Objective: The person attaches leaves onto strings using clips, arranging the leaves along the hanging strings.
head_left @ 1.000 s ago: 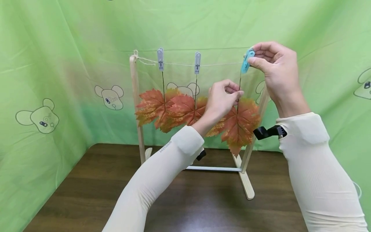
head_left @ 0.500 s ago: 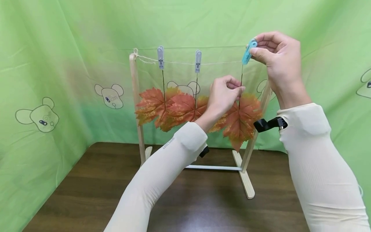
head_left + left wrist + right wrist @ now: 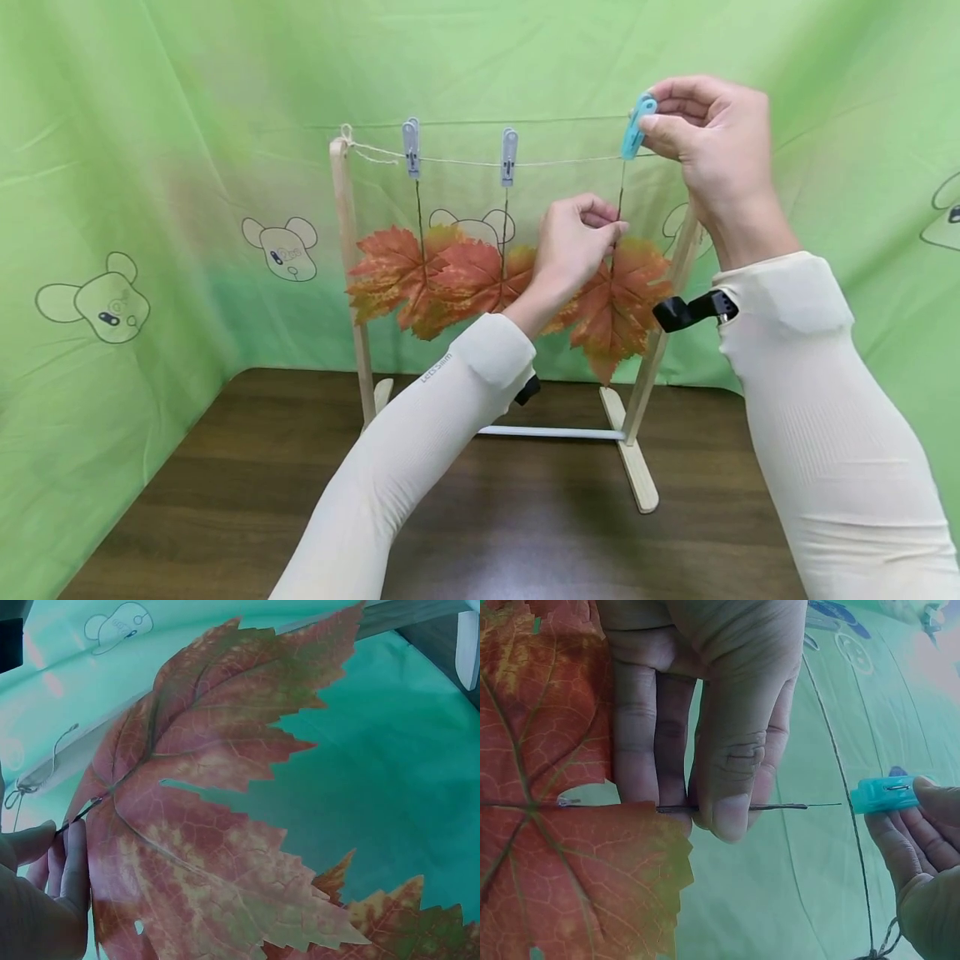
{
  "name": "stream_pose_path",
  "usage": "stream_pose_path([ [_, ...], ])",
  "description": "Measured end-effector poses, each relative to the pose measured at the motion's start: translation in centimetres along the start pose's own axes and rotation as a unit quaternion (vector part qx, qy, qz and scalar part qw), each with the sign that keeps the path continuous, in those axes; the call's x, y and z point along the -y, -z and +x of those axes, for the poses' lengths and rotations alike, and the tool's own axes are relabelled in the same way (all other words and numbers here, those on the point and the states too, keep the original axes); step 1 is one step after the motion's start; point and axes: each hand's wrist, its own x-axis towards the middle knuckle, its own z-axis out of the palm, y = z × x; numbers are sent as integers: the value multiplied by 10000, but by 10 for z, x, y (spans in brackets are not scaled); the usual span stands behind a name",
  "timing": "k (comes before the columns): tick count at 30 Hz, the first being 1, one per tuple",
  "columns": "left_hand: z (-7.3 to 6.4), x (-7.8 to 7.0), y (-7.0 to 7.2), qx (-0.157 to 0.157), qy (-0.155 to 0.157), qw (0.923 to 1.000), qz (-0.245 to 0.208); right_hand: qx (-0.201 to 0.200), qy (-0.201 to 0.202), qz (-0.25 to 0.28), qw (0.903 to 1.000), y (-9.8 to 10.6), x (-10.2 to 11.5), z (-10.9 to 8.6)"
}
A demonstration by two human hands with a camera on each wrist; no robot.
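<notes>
My left hand [image 3: 572, 243] pinches the dark stem [image 3: 780, 807] of an orange-red artificial maple leaf [image 3: 617, 292] between thumb and fingers. Higher up on the right, my right hand [image 3: 726, 146] holds a turquoise clothespin [image 3: 639, 127] by its upper end, thumb on one side. The clothespin's lower end is at the string [image 3: 859, 859]. A thin wire tip runs from the stem up to that spot. In the left wrist view the leaf blade [image 3: 187, 757] spreads wide beside my fingers.
Two grey clothespins [image 3: 412, 148] on the string hold two more maple leaves [image 3: 397, 271], partly overlapping. The string spans a wooden frame [image 3: 347, 217] with feet [image 3: 637, 475] and a white crossbar [image 3: 551, 432] on a brown table [image 3: 247, 467]. Green cloth hangs behind.
Both hands have risen with the clothespin and leaf, the right hand more, then shifted slightly left. A thin pale length now shows between the clothespin and the dark stem.
</notes>
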Motion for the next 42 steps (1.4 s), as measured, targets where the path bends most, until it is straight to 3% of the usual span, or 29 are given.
stream_pose_path([
  [10, 0, 2, 1, -89, -68, 9995, 280, 92, -486, -343, 9982, 0, 4, 4],
  [20, -1, 1, 1, -158, -47, 9998, 97, 214, -708, -451, 9962, 1, 6, 5],
  [42, -2, -5, 0, -161, 0, 9995, 289, 422, -1193, -490, 9908, 6, 12, 6],
])
